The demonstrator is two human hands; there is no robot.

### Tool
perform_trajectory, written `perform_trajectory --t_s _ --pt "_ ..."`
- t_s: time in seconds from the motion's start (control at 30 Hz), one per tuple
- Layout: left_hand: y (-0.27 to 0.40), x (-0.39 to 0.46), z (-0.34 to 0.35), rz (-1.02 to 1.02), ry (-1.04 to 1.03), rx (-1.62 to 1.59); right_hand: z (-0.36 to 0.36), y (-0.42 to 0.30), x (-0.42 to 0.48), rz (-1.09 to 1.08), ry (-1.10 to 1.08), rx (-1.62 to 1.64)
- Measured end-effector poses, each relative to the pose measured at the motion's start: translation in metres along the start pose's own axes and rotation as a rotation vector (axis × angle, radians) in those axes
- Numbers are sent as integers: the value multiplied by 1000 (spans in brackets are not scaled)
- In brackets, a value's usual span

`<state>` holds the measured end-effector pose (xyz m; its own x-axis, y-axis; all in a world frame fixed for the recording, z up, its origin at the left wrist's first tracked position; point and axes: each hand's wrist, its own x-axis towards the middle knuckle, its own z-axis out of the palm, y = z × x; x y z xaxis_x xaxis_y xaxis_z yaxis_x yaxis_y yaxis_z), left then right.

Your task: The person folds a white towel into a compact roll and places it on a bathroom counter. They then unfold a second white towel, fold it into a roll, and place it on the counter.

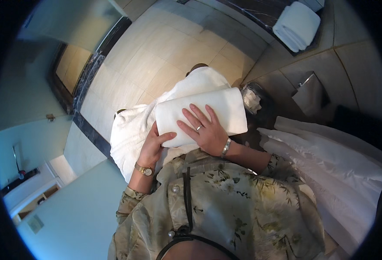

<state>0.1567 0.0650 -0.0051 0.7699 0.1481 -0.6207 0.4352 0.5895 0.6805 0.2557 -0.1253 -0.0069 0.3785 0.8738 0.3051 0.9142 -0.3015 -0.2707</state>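
A white towel (207, 107), folded into a neat rectangle, lies across my lap. My left hand (155, 143) grips its left end, the thumb on top and the fingers underneath, partly hidden. Flat on the upper face of the folded towel rests my right hand (204, 131), its fingers spread and a ring on one of them. Beneath it a larger white terry cloth (131, 143) drapes over my knees and hangs down on the left. Dark rounded shapes show at its far edge.
Right of my lap stands a dark waste bin (251, 97) with crumpled paper inside. A metal toilet-paper holder (311, 92) is on the tiled wall. White fabric (327, 156) hangs at right. Another folded towel (296, 26) sits on a dark ledge. Frosted glass panels (70, 208) stand at left.
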Motion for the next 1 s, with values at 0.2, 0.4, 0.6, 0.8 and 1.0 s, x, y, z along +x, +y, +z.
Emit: perform_trajectory --t_s 0.2,0.4,0.6,0.8,1.0 --pt "12 7 2 -83 -108 -39 -3 -14 -18 112 143 -115" --pt "33 12 10 -190 -149 59 -1 -27 -23 213 247 -119" --pt "47 36 1 -190 -219 113 12 -20 -4 239 211 -127" --pt "23 54 -10 -143 -265 82 18 -16 -13 244 81 -136" --pt "-5 79 -5 -34 -300 -2 15 18 -49 273 16 -216"
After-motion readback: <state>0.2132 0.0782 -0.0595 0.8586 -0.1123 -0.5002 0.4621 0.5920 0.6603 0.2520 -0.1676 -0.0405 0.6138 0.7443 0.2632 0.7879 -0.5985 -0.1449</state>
